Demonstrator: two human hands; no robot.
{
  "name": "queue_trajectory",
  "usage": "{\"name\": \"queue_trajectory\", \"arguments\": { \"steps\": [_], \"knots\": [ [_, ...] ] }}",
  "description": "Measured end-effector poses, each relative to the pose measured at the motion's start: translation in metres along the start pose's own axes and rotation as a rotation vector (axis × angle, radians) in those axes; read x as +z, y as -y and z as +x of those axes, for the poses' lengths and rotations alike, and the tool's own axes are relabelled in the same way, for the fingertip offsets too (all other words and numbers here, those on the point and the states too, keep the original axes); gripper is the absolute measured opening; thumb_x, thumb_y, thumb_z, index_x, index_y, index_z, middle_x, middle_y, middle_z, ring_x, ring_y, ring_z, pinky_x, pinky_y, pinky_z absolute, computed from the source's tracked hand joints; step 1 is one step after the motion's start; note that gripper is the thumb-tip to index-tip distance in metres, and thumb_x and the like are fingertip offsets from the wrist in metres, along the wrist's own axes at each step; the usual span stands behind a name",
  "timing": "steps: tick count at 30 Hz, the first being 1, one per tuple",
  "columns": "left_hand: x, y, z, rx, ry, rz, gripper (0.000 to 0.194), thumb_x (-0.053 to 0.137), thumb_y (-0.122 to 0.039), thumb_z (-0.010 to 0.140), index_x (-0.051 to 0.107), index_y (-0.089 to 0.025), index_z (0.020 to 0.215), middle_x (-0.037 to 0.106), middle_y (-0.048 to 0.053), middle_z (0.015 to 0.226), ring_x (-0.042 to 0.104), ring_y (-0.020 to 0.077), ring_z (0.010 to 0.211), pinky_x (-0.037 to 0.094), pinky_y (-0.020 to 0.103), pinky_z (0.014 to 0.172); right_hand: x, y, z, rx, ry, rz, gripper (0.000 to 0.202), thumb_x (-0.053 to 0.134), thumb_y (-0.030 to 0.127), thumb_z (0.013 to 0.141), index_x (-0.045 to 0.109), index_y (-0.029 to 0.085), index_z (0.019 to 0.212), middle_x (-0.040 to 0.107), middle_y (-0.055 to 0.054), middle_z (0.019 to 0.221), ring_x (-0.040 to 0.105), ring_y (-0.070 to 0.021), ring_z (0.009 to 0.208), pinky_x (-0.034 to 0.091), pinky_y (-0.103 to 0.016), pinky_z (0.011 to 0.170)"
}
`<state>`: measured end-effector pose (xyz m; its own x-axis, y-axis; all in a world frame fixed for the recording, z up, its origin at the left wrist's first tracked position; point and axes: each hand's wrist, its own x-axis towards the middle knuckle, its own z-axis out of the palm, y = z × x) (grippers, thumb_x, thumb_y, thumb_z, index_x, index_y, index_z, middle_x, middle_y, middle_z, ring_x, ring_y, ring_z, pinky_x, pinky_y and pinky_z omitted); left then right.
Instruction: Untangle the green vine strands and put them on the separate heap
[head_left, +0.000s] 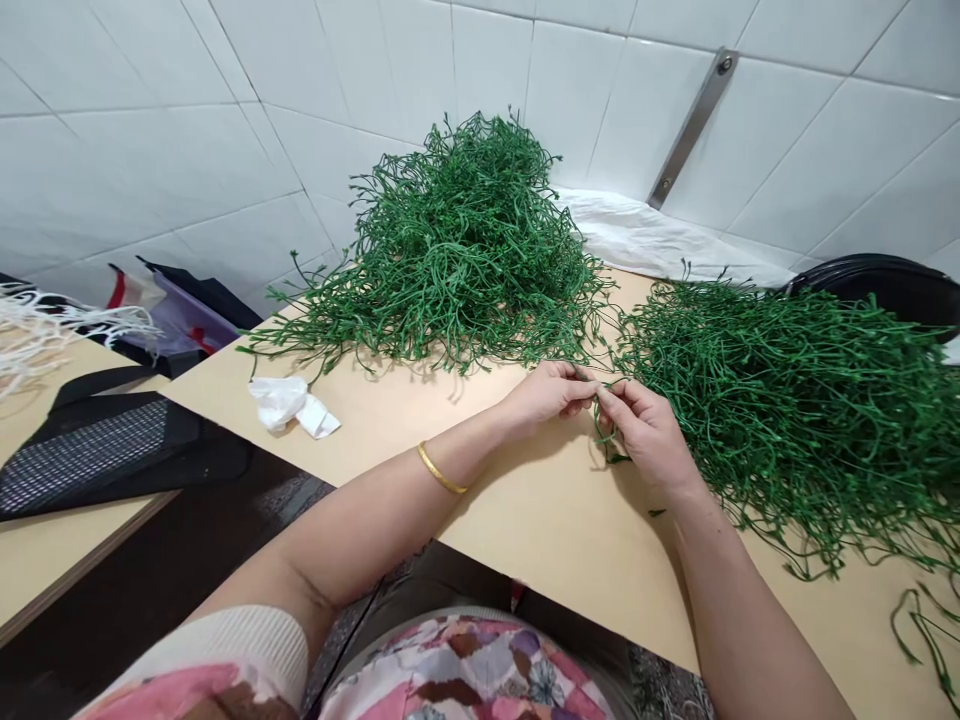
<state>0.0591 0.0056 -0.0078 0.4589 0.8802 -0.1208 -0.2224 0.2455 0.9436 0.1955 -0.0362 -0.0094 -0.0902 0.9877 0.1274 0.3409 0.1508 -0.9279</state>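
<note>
Close together over the table, my left hand (556, 392) and my right hand (646, 430) pinch a thin green plastic stem (602, 420) between thumbs and fingers. Its lower end dangles below my fingertips; the gripped part is mostly covered. Behind my hands rises a tall heap of green plastic stems (472, 250) with small forked tips. A second wide pile of green plastic stems (795, 400) spreads out to the right, near my right wrist.
The pale wooden table (525, 540) stands against a white tiled wall (420, 60). Crumpled tissue (289, 405) lies at left. A black mesh bag (90, 450) and white strands (52, 325) rest on another table. A black rounded object (877, 285) sits behind the right pile.
</note>
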Motion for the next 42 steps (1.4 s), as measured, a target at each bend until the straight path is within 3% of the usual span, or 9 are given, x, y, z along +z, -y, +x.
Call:
{"name": "queue_trajectory", "arguments": {
  "steps": [7,12,17,24,27,32,35,39,42],
  "knots": [
    [0.001,0.002,0.001,-0.042,0.005,0.146,0.017,0.052,-0.014,0.072,0.052,-0.012,0.055,0.047,0.000,0.045,0.039,0.0055,0.041,0.029,0.022,0.045,-0.001,-0.008,0.004,-0.272,-0.123,-0.581,0.025,0.038,0.030,0.085,0.040,0.020,0.062,0.041,0.002,0.053,0.035,-0.0112,0.050,0.025,-0.025,0.052],
    [-0.001,0.001,0.000,-0.126,0.072,0.109,0.010,0.053,-0.004,0.061,0.057,-0.012,0.067,0.053,0.001,0.052,0.047,0.0069,0.047,0.036,0.022,0.050,-0.005,-0.010,0.005,-0.298,-0.190,-0.707,0.021,0.037,0.026,0.085,0.043,0.020,0.066,0.043,0.001,0.053,0.037,-0.0126,0.050,0.023,-0.026,0.053],
    [-0.005,0.003,0.001,-0.117,0.141,0.049,0.003,0.058,-0.012,0.060,0.055,-0.012,0.059,0.048,-0.001,0.050,0.042,0.0055,0.045,0.031,0.022,0.048,-0.005,-0.007,0.004,-0.252,-0.146,-0.606,0.024,0.039,0.030,0.085,0.040,0.020,0.063,0.038,0.003,0.052,0.031,-0.0106,0.048,0.024,-0.025,0.051],
    [-0.004,0.006,0.002,-0.115,0.045,0.101,0.009,0.056,-0.012,0.054,0.049,-0.014,0.048,0.036,-0.005,0.041,0.029,0.0041,0.039,0.019,0.024,0.043,-0.003,-0.008,0.004,-0.213,-0.052,-0.442,0.027,0.041,0.033,0.085,0.039,0.020,0.061,0.035,0.005,0.052,0.032,-0.0094,0.051,0.026,-0.023,0.051],
    [-0.002,0.006,0.000,-0.106,0.078,0.045,0.008,0.056,-0.010,0.051,0.049,-0.014,0.049,0.037,-0.005,0.042,0.025,0.0026,0.039,0.013,0.024,0.042,-0.007,-0.008,0.005,-0.187,0.004,-0.357,0.030,0.043,0.037,0.084,0.038,0.020,0.059,0.036,0.004,0.053,0.033,-0.0098,0.052,0.026,-0.024,0.051],
    [-0.002,0.001,-0.004,-0.180,0.239,-0.131,0.019,0.061,-0.010,0.049,0.042,-0.014,0.046,0.030,-0.007,0.042,0.019,0.0007,0.038,0.008,0.022,0.042,-0.014,-0.003,0.004,-0.025,0.174,0.095,0.033,0.050,0.046,0.079,0.044,0.019,0.060,0.030,0.005,0.053,0.025,-0.0079,0.048,0.020,-0.023,0.044],
    [-0.003,-0.001,-0.002,-0.176,0.247,-0.239,0.022,0.061,-0.009,0.049,0.040,-0.014,0.046,0.030,-0.007,0.042,0.022,0.0004,0.037,0.010,0.021,0.042,-0.014,0.004,0.002,0.004,0.238,0.359,0.033,0.052,0.046,0.079,0.044,0.019,0.060,0.027,0.006,0.052,0.022,-0.0071,0.045,0.019,-0.023,0.044],
    [-0.004,0.005,0.005,-0.167,0.095,-0.278,0.018,0.065,-0.009,0.053,0.047,-0.013,0.055,0.035,-0.007,0.043,0.030,0.0018,0.039,0.020,0.019,0.042,-0.011,0.007,0.003,0.005,0.088,0.494,0.035,0.051,0.049,0.079,0.042,0.021,0.060,0.019,0.008,0.047,0.023,-0.0072,0.042,0.028,-0.025,0.047],
    [-0.003,0.010,0.007,-0.143,0.022,-0.208,0.018,0.069,-0.012,0.054,0.054,-0.013,0.064,0.045,-0.005,0.049,0.039,0.0034,0.041,0.028,0.020,0.045,-0.009,0.002,0.005,0.045,-0.042,0.416,0.031,0.057,0.049,0.074,0.050,0.020,0.065,0.023,0.009,0.045,0.024,-0.0065,0.042,0.025,-0.023,0.045]
  ]
}}
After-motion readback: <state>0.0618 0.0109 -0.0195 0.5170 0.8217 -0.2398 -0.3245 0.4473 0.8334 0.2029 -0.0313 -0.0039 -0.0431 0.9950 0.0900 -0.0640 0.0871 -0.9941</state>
